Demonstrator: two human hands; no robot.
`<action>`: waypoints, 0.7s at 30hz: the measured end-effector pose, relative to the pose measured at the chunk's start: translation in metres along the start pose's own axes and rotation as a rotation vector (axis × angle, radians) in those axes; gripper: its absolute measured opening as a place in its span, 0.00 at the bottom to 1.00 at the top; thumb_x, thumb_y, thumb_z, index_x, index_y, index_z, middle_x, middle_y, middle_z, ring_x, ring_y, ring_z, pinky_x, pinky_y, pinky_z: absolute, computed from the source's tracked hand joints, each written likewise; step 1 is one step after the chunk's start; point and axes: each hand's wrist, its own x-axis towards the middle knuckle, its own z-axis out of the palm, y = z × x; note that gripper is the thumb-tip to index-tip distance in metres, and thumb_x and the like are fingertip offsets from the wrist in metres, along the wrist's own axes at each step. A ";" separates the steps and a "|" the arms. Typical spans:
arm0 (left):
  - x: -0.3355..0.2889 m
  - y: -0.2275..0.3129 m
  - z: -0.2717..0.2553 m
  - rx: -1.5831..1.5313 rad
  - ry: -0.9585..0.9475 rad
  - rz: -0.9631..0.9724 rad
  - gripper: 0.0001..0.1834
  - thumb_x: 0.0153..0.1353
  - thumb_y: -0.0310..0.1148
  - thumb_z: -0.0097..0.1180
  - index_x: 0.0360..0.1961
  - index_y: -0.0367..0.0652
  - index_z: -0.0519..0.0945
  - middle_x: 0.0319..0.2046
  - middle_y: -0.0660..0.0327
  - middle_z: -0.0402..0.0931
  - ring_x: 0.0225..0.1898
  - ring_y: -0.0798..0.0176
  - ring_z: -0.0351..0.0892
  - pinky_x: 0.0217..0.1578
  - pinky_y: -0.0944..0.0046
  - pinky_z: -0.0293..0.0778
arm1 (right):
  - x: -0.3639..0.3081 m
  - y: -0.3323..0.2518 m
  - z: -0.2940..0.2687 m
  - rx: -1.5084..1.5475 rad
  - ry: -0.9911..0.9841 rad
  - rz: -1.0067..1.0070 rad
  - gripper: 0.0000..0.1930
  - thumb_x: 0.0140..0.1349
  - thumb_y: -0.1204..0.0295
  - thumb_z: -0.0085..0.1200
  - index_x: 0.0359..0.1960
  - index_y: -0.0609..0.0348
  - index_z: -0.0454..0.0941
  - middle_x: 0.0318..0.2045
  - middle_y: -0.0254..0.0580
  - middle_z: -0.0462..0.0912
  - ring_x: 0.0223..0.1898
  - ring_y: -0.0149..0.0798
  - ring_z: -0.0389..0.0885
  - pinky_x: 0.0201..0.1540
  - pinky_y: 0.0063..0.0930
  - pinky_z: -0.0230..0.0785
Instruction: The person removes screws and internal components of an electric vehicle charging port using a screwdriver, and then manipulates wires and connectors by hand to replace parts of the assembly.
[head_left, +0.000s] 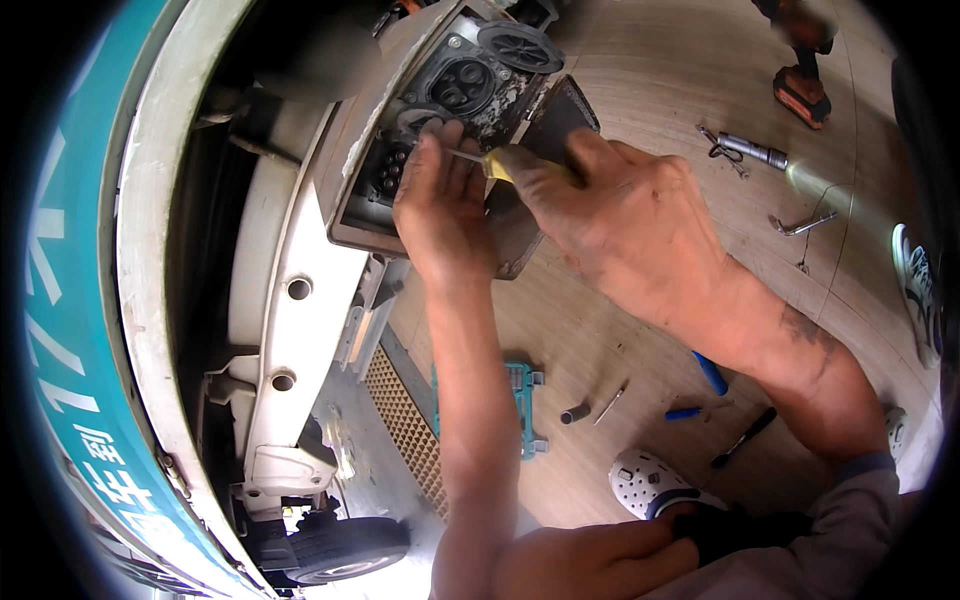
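Observation:
My right hand [610,215] grips a screwdriver with a yellow handle [497,166]; its thin metal shaft points left toward a grey socket housing [440,100] on the white vehicle body [290,330]. My left hand [440,205] rests flat against the housing's lower sockets, fingers beside the screwdriver tip. The housing holds round black multi-pin sockets and a round black cap [518,45]. Both hands are smeared with dark grease.
On the wooden floor lie a teal socket case [522,405], a small socket [575,411], blue-handled tools [708,372], a flashlight [755,150], a bent hex key [800,226] and an orange power drill [800,92]. A white clog [650,485] and a vehicle tyre [345,550] sit below.

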 end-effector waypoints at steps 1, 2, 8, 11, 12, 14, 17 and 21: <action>0.002 0.001 -0.002 -0.004 0.000 0.000 0.18 0.67 0.39 0.57 0.52 0.40 0.77 0.48 0.57 0.79 0.48 0.58 0.77 0.52 0.59 0.71 | 0.004 -0.003 -0.003 -0.083 0.026 -0.071 0.13 0.54 0.73 0.54 0.41 0.61 0.81 0.27 0.44 0.79 0.25 0.42 0.84 0.22 0.35 0.75; 0.004 0.002 -0.006 -0.040 -0.057 -0.014 0.17 0.67 0.40 0.57 0.51 0.41 0.78 0.47 0.59 0.79 0.48 0.60 0.77 0.51 0.59 0.70 | 0.008 -0.005 -0.007 -0.088 0.024 -0.075 0.13 0.54 0.73 0.54 0.41 0.61 0.81 0.27 0.44 0.79 0.25 0.42 0.84 0.22 0.35 0.75; -0.007 -0.006 0.010 -0.314 -0.241 -0.128 0.12 0.70 0.39 0.54 0.47 0.44 0.79 0.41 0.62 0.81 0.45 0.63 0.78 0.50 0.59 0.71 | 0.032 0.006 -0.021 -0.364 -0.136 -0.325 0.12 0.56 0.70 0.55 0.37 0.66 0.80 0.23 0.50 0.81 0.23 0.43 0.84 0.21 0.34 0.75; -0.005 -0.005 0.013 -0.389 -0.245 -0.093 0.14 0.72 0.42 0.49 0.42 0.43 0.80 0.39 0.63 0.82 0.42 0.65 0.79 0.49 0.63 0.75 | 0.050 -0.007 -0.027 -0.093 -0.273 -0.027 0.13 0.60 0.67 0.53 0.38 0.67 0.80 0.20 0.54 0.80 0.24 0.47 0.85 0.22 0.37 0.75; -0.004 -0.002 0.014 -0.394 -0.285 -0.091 0.13 0.72 0.41 0.50 0.42 0.44 0.79 0.39 0.64 0.82 0.42 0.65 0.79 0.49 0.63 0.75 | 0.061 -0.008 -0.033 0.146 -0.335 0.198 0.14 0.62 0.66 0.53 0.38 0.68 0.80 0.18 0.53 0.79 0.24 0.45 0.84 0.22 0.37 0.74; -0.010 0.004 0.024 -0.367 -0.190 -0.079 0.11 0.70 0.40 0.53 0.42 0.43 0.79 0.38 0.63 0.81 0.41 0.64 0.79 0.50 0.63 0.73 | 0.068 -0.011 -0.038 0.549 -0.450 0.561 0.17 0.64 0.62 0.51 0.40 0.67 0.80 0.16 0.50 0.75 0.22 0.37 0.79 0.22 0.38 0.70; -0.012 -0.005 0.025 -0.336 -0.183 -0.021 0.12 0.68 0.41 0.56 0.42 0.43 0.78 0.38 0.61 0.80 0.43 0.63 0.77 0.51 0.61 0.71 | 0.073 -0.027 -0.050 0.713 -0.440 0.969 0.16 0.64 0.62 0.52 0.41 0.66 0.80 0.18 0.46 0.73 0.22 0.34 0.75 0.23 0.39 0.70; -0.013 -0.005 0.022 -0.339 -0.090 -0.041 0.13 0.70 0.41 0.52 0.42 0.42 0.78 0.38 0.60 0.79 0.43 0.62 0.77 0.51 0.61 0.70 | 0.051 -0.008 -0.030 -0.166 -0.308 -0.064 0.14 0.60 0.66 0.57 0.41 0.64 0.80 0.25 0.42 0.78 0.20 0.38 0.81 0.18 0.31 0.71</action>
